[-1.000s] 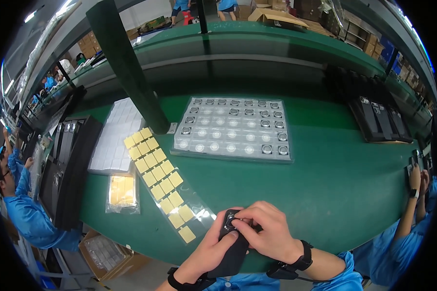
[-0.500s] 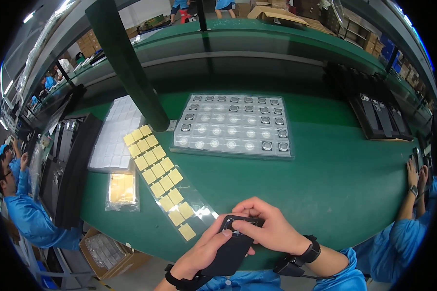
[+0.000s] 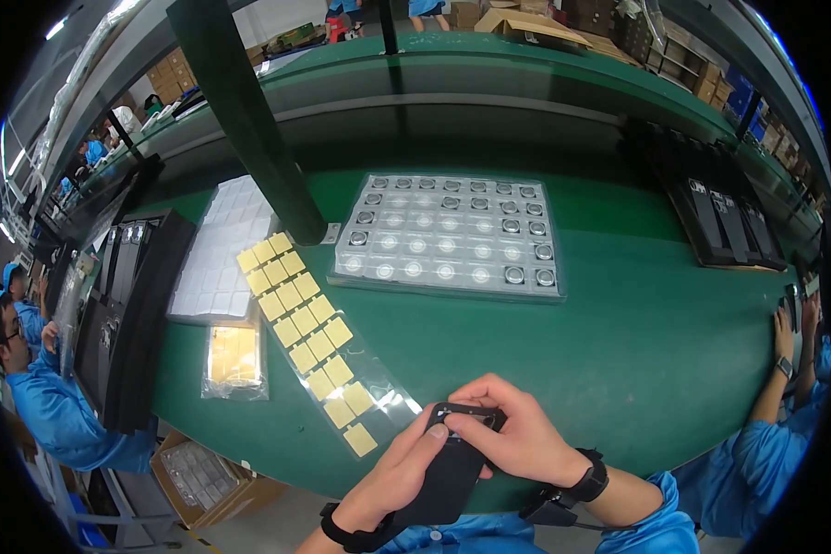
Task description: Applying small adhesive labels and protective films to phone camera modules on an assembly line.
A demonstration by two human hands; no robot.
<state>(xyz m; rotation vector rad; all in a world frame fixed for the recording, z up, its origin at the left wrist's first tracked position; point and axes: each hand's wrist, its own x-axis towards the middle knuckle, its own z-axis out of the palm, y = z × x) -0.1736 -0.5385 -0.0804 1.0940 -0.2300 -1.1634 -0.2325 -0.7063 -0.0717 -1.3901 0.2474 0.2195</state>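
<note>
Item one, black casing (image 3: 440,480): hub of the clock, 12 o'clock pointing away from the wearer; held tilted at the near edge of the green bench (image 3: 600,369), exposed upper end foremost. Item two, left hand (image 3: 402,475): at 8 o'clock, fingers clamped along the casing's side, thumb on its face. Item three, right hand (image 3: 512,429): at 2 o'clock, thumb flat on the upper end, fingers curled together against its far edge; any small part beneath cannot be told. Change noted: a fingertip pinch at this end a second ago is now a thumb press, the left hold unaltered; judged a shift from fine placing to pressing, same spot. Surroundings: at 10 o'clock, clear sheet (image 3: 385,388) bearing yellow pads (image 3: 320,346), just beside the left hand, and beyond it a clear bag (image 3: 234,358); at 12, clear tray (image 3: 448,290) of round parts (image 3: 513,275), partly filled; at 2, well apart, black rack (image 3: 739,261).
</note>
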